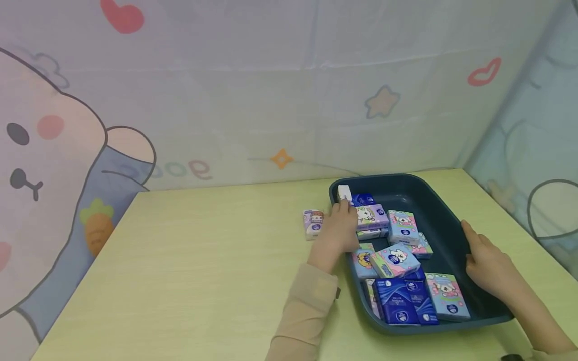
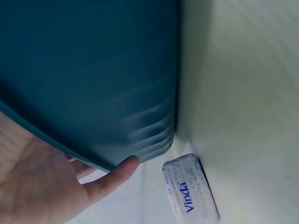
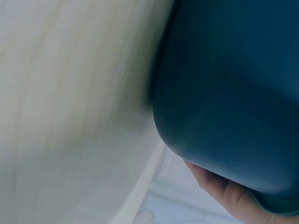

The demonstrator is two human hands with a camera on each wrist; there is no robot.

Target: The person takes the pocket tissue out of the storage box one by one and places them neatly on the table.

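A dark teal plastic basin (image 1: 444, 220) stands on the table and holds several small packs of tissues. My left hand (image 1: 336, 228) grips its left rim; the left wrist view shows the thumb (image 2: 114, 179) against the outer wall and the fingers over the edge. On the opposite side my right hand (image 1: 494, 268) holds the right rim, its fingers partly hidden behind the basin in the right wrist view. Just left of my left hand, a purple-and-white tissue pack (image 1: 312, 223) lies outside the basin, with "Vinda" printed on its end in the left wrist view.
Inside the basin are dark blue tissue packs (image 1: 397, 303), light blue and pink ones (image 1: 447, 296) and a lilac one (image 1: 372, 216), some stacked. The pale yellow table (image 1: 203, 271) extends to the left. A printed cloth (image 1: 253, 100) hangs behind it.
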